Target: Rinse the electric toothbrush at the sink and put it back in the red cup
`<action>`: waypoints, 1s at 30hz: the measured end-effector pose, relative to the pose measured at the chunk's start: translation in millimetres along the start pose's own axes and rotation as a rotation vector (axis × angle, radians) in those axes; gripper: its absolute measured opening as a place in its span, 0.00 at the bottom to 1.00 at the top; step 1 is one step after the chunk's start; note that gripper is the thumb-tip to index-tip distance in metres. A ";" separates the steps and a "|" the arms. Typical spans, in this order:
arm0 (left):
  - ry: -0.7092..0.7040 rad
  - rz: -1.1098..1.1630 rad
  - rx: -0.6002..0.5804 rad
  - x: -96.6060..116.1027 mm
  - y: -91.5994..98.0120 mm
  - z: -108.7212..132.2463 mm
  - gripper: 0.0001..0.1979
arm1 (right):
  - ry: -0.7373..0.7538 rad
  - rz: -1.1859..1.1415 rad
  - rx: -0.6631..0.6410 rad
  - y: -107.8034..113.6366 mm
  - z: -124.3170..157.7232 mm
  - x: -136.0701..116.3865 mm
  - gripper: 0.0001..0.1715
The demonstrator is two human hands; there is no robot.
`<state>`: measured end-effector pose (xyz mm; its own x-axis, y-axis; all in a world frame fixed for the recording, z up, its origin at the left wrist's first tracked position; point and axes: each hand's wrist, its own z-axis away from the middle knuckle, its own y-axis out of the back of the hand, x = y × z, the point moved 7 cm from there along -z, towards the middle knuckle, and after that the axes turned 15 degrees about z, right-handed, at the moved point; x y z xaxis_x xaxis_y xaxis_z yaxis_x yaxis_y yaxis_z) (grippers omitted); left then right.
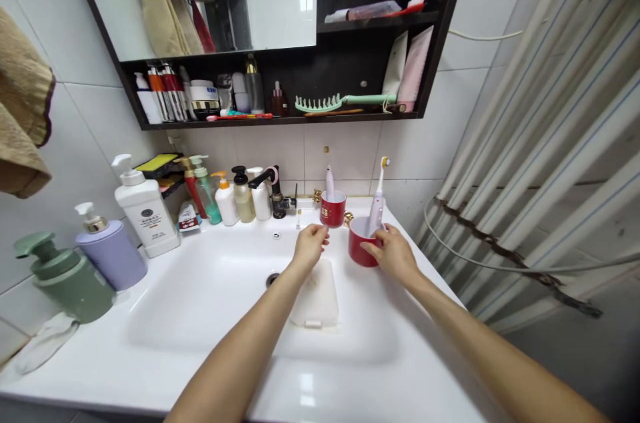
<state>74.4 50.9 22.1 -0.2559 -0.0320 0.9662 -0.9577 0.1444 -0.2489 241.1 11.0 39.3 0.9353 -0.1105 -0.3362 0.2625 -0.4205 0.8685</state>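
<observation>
- The person's right hand [395, 255] has its thumb and fingers closed on the right side of the near red cup [360, 254], close to the rim.
- That cup is at the right side of the sink [200, 290]; whether its base touches anything cannot be told.
- A lilac electric toothbrush [377, 211] stands in it, yellow-and-white head up.
- The left hand [310, 246] hangs over the sink, fingers curled narrow; whether they pinch anything cannot be told.
- Below the left hand, a white box [323, 296] lies in the sink, right of the drain [271, 279].
- Behind both hands, the far red cup [332, 212] sits on the surface [360, 383], holding a pale brush [330, 184], right of the black faucet [277, 195].
</observation>
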 end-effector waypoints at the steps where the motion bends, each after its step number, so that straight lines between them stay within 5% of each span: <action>1: -0.066 -0.050 -0.008 3.7 -3.1 -0.3 0.08 | 0.032 -0.005 -0.021 -4.9 8.4 -7.9 0.07; 4: -0.214 -0.177 -0.051 7.7 -14.7 -2.1 0.14 | 0.106 -0.031 -0.075 -24.6 27.6 -31.3 0.06; 7: -0.209 -0.227 -0.080 -2.4 -18.2 -8.3 0.19 | 0.147 -0.060 -0.106 -42.7 37.1 -48.6 0.05; 12: -0.080 -0.143 0.063 -29.9 7.8 -21.2 0.16 | 0.192 -0.117 -0.131 -58.1 42.9 -64.0 0.04; 17: -0.049 -0.020 0.054 -48.0 17.8 -27.8 0.09 | 0.197 -0.154 -0.151 -68.6 45.9 -67.5 0.05; 21: -0.150 -0.002 0.136 -31.5 25.8 -28.7 0.09 | 0.190 -0.163 -0.165 -71.5 44.3 -65.4 0.09; 26: -0.327 0.162 0.244 20.1 39.7 -9.9 0.12 | 0.187 -0.330 -0.038 -42.0 40.3 -73.4 0.23; 30: -0.250 0.324 0.227 25.3 35.3 9.7 0.13 | 0.186 -0.556 -0.148 -30.5 48.6 -87.3 0.23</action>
<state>32.9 45.5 37.1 -0.5435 -0.2620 0.7974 -0.8209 -0.0325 -0.5702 140.0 -10.3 24.4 0.6703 0.2550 -0.6969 0.7420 -0.2388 0.6264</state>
